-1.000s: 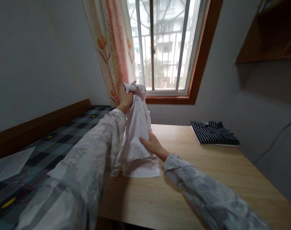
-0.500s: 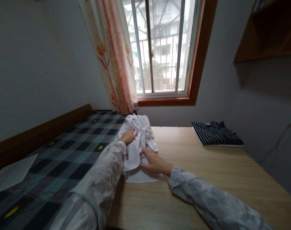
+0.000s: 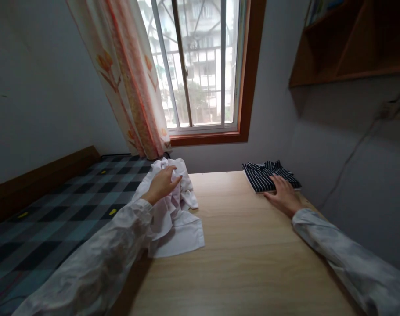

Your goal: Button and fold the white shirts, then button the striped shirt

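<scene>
A rumpled white shirt (image 3: pixel 183 230) lies across the left edge of the wooden tabletop, one flat part of it spread toward me. Over its upper part is my left hand (image 3: pixel 163 183), fingers apart and holding nothing; I cannot tell whether it touches the cloth. At the back right a black-and-white striped shirt (image 3: pixel 261 177) lies folded on something thin and white. My right hand (image 3: pixel 283 194) is at its front edge, thumb and fingers apart, overlapping the stripes in view. Contact there is unclear.
The light wooden table (image 3: pixel 232 254) reaches to the wall. To its left is a bed with a checked cover (image 3: pixel 68 206). A flowered curtain (image 3: pixel 120 74) hangs beside the window (image 3: pixel 203 79). A wooden shelf (image 3: pixel 344 52) juts from the right wall, with a cable (image 3: pixel 354 153) below.
My right hand has left the white shirt and moved right to the striped shirt. My left hand has risen slightly over the white shirt. The view has turned right.
</scene>
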Tool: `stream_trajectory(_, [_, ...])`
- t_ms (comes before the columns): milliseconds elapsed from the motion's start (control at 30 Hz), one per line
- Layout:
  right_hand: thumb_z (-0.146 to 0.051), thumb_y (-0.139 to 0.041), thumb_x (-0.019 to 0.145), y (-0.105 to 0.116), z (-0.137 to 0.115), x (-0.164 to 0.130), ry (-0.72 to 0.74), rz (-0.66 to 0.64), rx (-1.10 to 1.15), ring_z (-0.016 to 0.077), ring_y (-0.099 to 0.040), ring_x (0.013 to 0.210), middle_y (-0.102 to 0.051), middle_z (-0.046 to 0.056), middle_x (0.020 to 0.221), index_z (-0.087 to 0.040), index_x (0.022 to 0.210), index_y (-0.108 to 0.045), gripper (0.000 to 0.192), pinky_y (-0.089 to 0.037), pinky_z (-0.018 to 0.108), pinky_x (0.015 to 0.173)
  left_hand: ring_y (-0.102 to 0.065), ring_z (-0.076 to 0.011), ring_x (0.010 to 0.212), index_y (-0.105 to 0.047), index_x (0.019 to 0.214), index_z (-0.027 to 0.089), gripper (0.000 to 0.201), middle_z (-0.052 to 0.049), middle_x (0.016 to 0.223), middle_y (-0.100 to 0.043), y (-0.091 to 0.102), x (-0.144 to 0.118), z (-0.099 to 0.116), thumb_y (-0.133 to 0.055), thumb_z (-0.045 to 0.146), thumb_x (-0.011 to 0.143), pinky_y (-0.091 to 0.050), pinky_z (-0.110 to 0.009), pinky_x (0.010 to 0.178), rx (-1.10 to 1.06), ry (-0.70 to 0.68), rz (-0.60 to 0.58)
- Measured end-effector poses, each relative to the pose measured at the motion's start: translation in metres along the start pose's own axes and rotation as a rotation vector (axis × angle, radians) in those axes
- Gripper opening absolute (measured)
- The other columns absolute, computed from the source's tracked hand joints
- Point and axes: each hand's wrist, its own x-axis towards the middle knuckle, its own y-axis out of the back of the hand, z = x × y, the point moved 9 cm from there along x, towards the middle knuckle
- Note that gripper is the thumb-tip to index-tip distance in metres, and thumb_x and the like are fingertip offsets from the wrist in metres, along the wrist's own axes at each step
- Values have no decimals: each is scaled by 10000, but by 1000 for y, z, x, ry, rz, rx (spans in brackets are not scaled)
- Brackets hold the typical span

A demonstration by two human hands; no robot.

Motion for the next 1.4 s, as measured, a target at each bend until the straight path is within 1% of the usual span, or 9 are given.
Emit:
stream_trajectory(200, [-287, -645, 956, -13, 31, 15, 6, -128, -76, 330, -638, 1333, -710, 160, 1475, -188, 1401, -750, 468, -437, 476, 1180, -724, -330, 1204, -655, 1332, 214, 395, -134, 1322, -746, -56, -26, 113, -643, 469, 1031, -561, -492, 1078, -214, -146, -43])
stream_trajectory(400, [-221, -562, 1005, 19, 17, 32, -36, -10, 42, 305, -719, 1127, -808, 150, 1263, -168, 1208, -824, 335, -517, 439, 1044, -739, -316, 1150, -710, 1241, 217, 283, -144, 1252, -774, -134, -75, 156, -673, 379, 1013, -573, -479, 1039, -474, -32, -92])
stream_trajectory(533, [-222, -533, 1047, 61, -48, -2, 119, 220, 228, 329, -699, 1215, -790, 158, 1287, -174, 1269, -781, 336, -516, 495, 1105, -735, -287, 1145, -724, 1259, 225, 319, -127, 1240, -779, -146, -86, 153, -579, 447, 1082, -570, -445, 1023, -660, 49, -66])
stream_trajectory(667, [-244, -645, 1043, 48, -158, -75, 514, -70, 408, 281, -710, 1238, -788, 85, 1315, -273, 1341, -753, 318, -515, 489, 1148, -720, -275, 1200, -743, 1225, 225, 426, -124, 1245, -779, -145, -86, 136, -436, 508, 1140, -553, -429, 1061, -839, 183, -27])
stream_trajectory(767, [-422, -754, 1010, 43, -200, -104, 579, -213, 502, 305, -706, 1273, -776, 94, 1348, -262, 1346, -741, 373, -457, 548, 1226, -729, -275, 1170, -737, 1205, 212, 407, -126, 1216, -782, -147, -87, 134, -528, 545, 1105, -562, -424, 1049, -886, 221, -42])
stream_trajectory(933, [-298, -556, 1074, 45, -160, -66, 230, -57, 544, 291, -715, 1236, -774, 99, 1301, -267, 1291, -732, 281, -563, 485, 1109, -732, -284, 1055, -766, 1097, 216, 332, -104, 1100, -785, -153, -89, 145, -849, 466, 894, -591, -433, 964, -755, 112, -113])
stream_trajectory(1167, [-483, -762, 908, 4, -83, -54, -75, -43, 165, 396, -682, 1221, -729, 211, 1311, -170, 1394, -675, 585, -563, 511, 1051, -739, -232, 880, -724, 934, 221, 194, -64, 925, -772, -157, -93, 139, -741, 412, 964, -598, -358, 797, -919, 216, -76])
stream_trajectory(1300, [-361, -680, 958, -11, -84, -57, -105, -154, 262, 296, -738, 953, -790, 107, 1028, -227, 1060, -781, 197, -565, 413, 896, -688, -179, 706, -667, 1032, 239, 275, -8, 808, -720, -157, -98, 127, -697, 510, 992, -496, -264, 596, -1044, 373, -18])
stream_trajectory(1400, [-311, -624, 990, -3, -107, -53, -48, -134, 374, 264, -722, 884, -784, 63, 923, -246, 899, -746, 166, -548, 394, 868, -641, -171, 658, -630, 1034, 246, 247, 25, 737, -657, -151, -100, 113, -663, 489, 1006, -478, -264, 593, -995, 460, 63])
